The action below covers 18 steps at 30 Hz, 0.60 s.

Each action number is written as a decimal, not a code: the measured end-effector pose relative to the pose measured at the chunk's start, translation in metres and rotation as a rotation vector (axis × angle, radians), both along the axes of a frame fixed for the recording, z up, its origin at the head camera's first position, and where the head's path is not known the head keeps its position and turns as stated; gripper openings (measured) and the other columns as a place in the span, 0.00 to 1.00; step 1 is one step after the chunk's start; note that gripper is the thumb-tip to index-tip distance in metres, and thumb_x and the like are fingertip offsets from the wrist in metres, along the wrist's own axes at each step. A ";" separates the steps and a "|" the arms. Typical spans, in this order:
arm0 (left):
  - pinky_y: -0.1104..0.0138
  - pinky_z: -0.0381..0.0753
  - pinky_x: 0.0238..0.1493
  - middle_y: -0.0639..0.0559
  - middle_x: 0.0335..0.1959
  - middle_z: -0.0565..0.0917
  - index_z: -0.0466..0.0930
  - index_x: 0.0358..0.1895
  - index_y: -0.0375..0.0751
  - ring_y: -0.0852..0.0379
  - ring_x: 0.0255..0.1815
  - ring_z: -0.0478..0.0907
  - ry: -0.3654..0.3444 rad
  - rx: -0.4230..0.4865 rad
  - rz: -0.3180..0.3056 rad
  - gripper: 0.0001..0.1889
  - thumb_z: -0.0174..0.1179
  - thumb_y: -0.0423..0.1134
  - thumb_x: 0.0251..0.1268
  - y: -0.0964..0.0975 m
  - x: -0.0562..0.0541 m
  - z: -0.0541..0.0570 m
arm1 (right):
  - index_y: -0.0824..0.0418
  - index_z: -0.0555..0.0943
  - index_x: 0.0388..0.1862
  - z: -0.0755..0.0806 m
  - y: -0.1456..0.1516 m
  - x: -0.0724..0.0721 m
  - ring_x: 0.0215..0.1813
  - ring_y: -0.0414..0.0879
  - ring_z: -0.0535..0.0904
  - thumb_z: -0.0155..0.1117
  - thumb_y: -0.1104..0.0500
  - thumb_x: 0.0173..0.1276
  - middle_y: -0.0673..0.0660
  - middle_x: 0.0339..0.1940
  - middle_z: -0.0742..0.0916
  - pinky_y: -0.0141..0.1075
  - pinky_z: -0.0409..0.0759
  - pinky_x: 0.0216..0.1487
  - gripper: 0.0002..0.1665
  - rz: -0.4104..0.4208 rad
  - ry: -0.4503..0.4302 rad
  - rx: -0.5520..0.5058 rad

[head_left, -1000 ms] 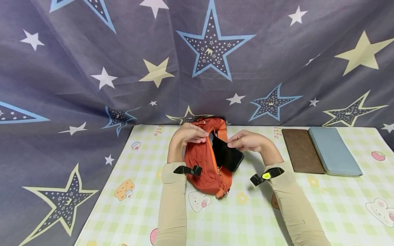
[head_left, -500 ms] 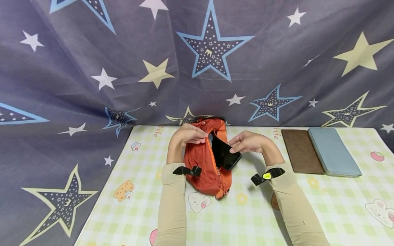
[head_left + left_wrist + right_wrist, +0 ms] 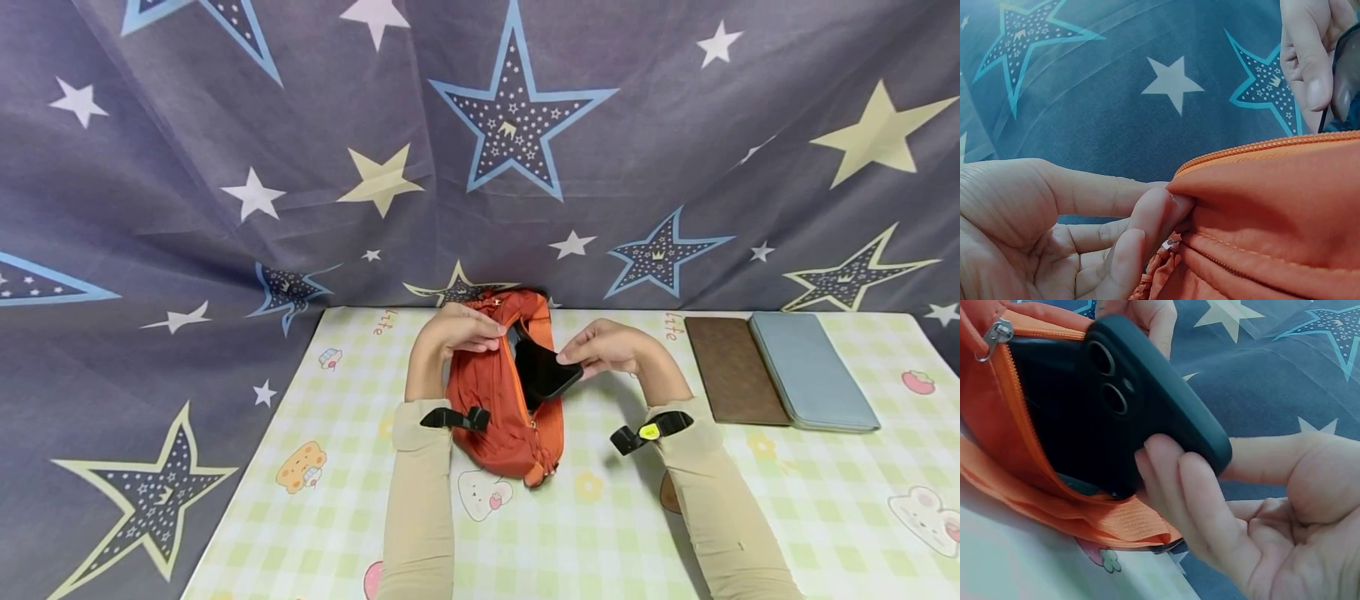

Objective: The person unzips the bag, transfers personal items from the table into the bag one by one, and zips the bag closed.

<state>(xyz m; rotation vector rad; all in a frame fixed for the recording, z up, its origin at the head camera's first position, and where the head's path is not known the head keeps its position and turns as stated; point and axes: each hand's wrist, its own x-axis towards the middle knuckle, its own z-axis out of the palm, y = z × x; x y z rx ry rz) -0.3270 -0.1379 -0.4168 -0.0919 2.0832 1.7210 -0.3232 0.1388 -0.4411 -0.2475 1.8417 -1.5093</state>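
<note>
An orange-red zippered bag point(image 3: 487, 392) lies on the table with its zipper open. My left hand point(image 3: 461, 329) pinches the fabric at the zipper's edge; the left wrist view shows thumb and fingers on that bag edge point(image 3: 1260, 194). In my right hand point(image 3: 611, 346) is a black smartphone point(image 3: 543, 375), gripped by its outer end and tilted, partly inside the bag's opening. Two camera lenses show on the phone point(image 3: 1147, 394) in the right wrist view. The phone's far end is hidden inside the bag.
To the right lie a brown flat leather-like case point(image 3: 735, 371) and a light blue one point(image 3: 817, 371), edges touching. A checked cloth point(image 3: 570, 533) covers the table. Behind it hangs a dark star-patterned curtain point(image 3: 420, 250).
The phone has moved left and deeper into the bag's opening, and the right hand's hold on it has shifted slightly. My left hand keeps its pinch on the bag edge.
</note>
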 end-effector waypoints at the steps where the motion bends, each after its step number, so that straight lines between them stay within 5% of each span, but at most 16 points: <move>1: 0.78 0.82 0.22 0.53 0.19 0.87 0.86 0.51 0.25 0.65 0.21 0.84 0.000 -0.001 0.000 0.14 0.67 0.30 0.65 0.000 0.000 0.000 | 0.69 0.86 0.41 -0.001 -0.001 0.000 0.34 0.41 0.87 0.61 0.68 0.73 0.50 0.29 0.90 0.32 0.89 0.41 0.08 -0.008 -0.001 -0.005; 9: 0.77 0.82 0.22 0.53 0.19 0.87 0.86 0.51 0.26 0.64 0.20 0.85 -0.009 0.005 0.003 0.14 0.68 0.30 0.65 0.000 -0.001 -0.001 | 0.84 0.75 0.59 -0.004 0.000 -0.002 0.38 0.39 0.87 0.59 0.70 0.73 0.49 0.33 0.90 0.31 0.88 0.44 0.21 0.017 0.007 -0.038; 18: 0.78 0.81 0.22 0.54 0.19 0.86 0.85 0.52 0.25 0.65 0.20 0.84 -0.001 -0.003 -0.001 0.14 0.67 0.30 0.66 0.000 0.002 0.001 | 0.88 0.67 0.64 -0.005 -0.001 -0.003 0.42 0.42 0.88 0.59 0.71 0.73 0.54 0.40 0.91 0.35 0.88 0.52 0.27 -0.045 0.002 -0.107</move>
